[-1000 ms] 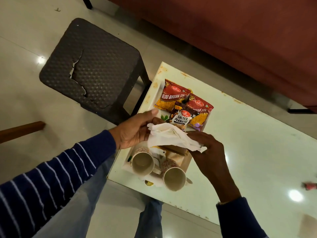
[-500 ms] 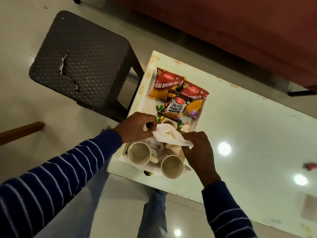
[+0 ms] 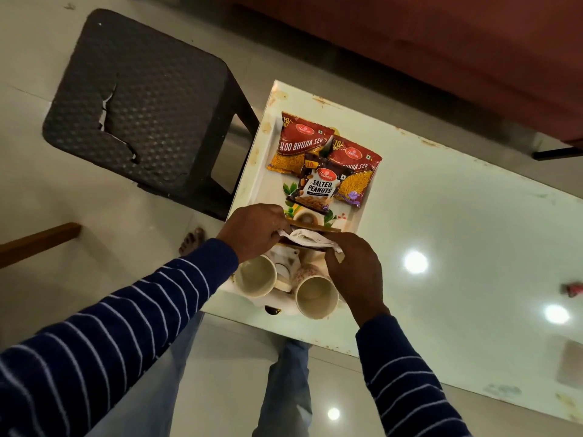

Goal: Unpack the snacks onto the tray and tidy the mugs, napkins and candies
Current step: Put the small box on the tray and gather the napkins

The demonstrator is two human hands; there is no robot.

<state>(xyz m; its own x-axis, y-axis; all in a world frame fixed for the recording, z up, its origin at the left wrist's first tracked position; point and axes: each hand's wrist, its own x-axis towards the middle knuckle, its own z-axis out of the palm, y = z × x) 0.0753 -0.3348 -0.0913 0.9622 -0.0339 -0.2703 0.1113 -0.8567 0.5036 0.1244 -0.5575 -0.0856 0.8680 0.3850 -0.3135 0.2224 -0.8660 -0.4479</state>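
Observation:
A white tray [image 3: 262, 181] lies at the left end of the white table [image 3: 457, 247]. On its far half lie two red Aloo Bhujia Sev packets [image 3: 299, 146] [image 3: 356, 171] and a Salted Peanuts packet [image 3: 317, 187] on top of them. My left hand [image 3: 255, 231] and my right hand [image 3: 353, 272] both pinch a folded white napkin [image 3: 306, 239], held low against a wooden napkin holder [image 3: 315, 228] in the tray's middle. Two empty mugs [image 3: 255, 275] [image 3: 315, 296] stand at the tray's near end, under my hands.
A cracked dark plastic stool [image 3: 142, 105] stands left of the table. A red-brown sofa [image 3: 441, 58] runs along the far side. A small red candy [image 3: 572, 288] lies at the table's right edge. My legs are below the near table edge.
Both hands have lowered the napkin from above the tray down to the wooden holder, and the napkin now looks folded smaller. The camera has tilted a little.

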